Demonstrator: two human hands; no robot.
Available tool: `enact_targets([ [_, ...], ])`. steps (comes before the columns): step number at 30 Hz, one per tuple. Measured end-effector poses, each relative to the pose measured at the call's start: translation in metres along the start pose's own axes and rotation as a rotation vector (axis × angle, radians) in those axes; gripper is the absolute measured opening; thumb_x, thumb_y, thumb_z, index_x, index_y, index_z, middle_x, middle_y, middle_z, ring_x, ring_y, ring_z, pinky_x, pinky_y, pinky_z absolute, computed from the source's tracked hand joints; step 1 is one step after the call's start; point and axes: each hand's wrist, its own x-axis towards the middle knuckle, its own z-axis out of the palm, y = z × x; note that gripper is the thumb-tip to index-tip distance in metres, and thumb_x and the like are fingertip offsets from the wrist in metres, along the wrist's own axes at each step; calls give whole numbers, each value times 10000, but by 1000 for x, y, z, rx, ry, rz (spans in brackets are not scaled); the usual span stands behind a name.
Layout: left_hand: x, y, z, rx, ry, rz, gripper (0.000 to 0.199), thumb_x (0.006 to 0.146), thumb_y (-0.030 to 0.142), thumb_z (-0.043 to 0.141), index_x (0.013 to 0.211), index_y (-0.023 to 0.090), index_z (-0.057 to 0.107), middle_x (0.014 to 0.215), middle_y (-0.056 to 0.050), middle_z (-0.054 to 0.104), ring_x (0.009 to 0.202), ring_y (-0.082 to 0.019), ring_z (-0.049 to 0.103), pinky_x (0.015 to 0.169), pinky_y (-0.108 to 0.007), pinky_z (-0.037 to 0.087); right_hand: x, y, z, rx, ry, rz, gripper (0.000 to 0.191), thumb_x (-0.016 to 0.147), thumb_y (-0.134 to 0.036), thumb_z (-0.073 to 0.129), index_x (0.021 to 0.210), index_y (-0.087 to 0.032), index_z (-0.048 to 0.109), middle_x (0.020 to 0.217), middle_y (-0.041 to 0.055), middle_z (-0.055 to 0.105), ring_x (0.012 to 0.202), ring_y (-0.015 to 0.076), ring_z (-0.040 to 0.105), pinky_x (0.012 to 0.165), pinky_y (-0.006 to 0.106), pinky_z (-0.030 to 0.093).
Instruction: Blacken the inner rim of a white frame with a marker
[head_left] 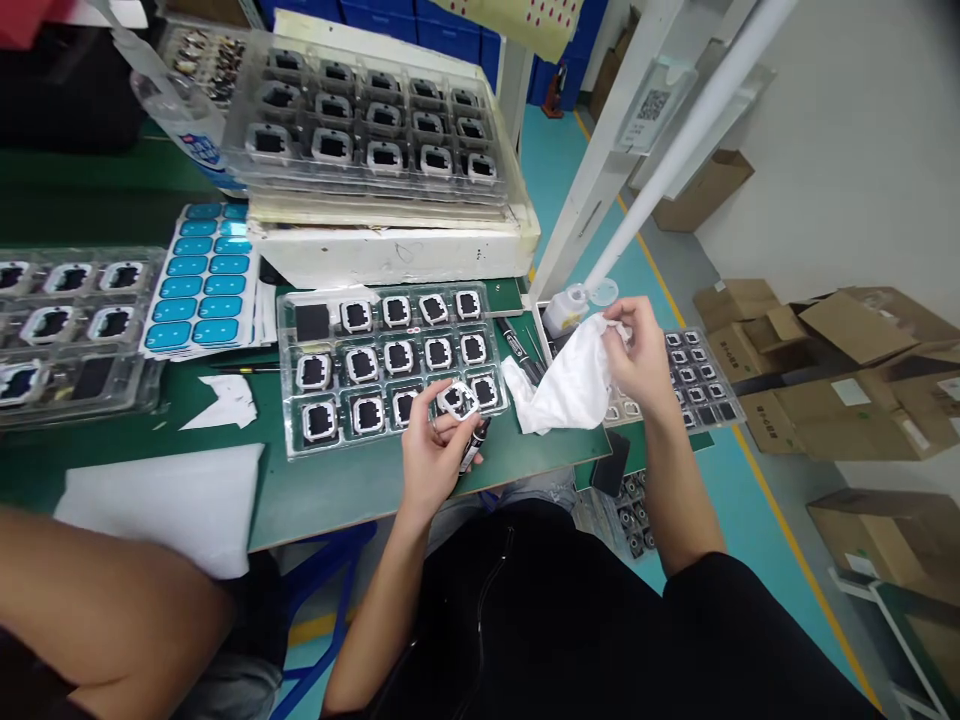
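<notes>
My left hand (pixel 433 455) is closed around a small white square frame part (pixel 458 400), held between thumb and fingers over the front edge of the tray. A black marker pen (pixel 474 446) is tucked in the same hand, lower down. My right hand (pixel 639 352) pinches the upper corner of a white cloth (pixel 571 382), which drapes down onto the right end of the bench. Just behind my left hand lies a clear plastic tray (pixel 345 447) with rows of similar white frames with black centres; its far left pocket shows no white frame.
A raised stack of clear trays (pixel 367 180) stands at the back. Blue label sheets (pixel 199 280), another tray stack (pixel 67 375) and a white sheet (pixel 161 500) lie left. A white bottle (pixel 564 310) stands by the post. A co-worker's arm (pixel 112 610) reaches in at lower left.
</notes>
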Motion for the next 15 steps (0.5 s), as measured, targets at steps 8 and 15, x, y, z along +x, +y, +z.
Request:
enact_targets([
  [8,1,3,2,2,-8,9,646,927,427,819,1457,265,486,854,-4,796,471,-139,688,407,-206,547,42,19,14,-259,152,-198,164,993,-180,489,1015,-260,630,1091,75,653,1076,265,659,964,494,551],
  [15,-1,3,1,-5,1,10,642,932,433,809,1467,277,491,846,-1,780,471,-139,685,399,-204,539,43,37,34,-335,138,-173,272,1028,-210,490,1070,-275,750,1066,92,690,1052,304,637,950,558,556],
])
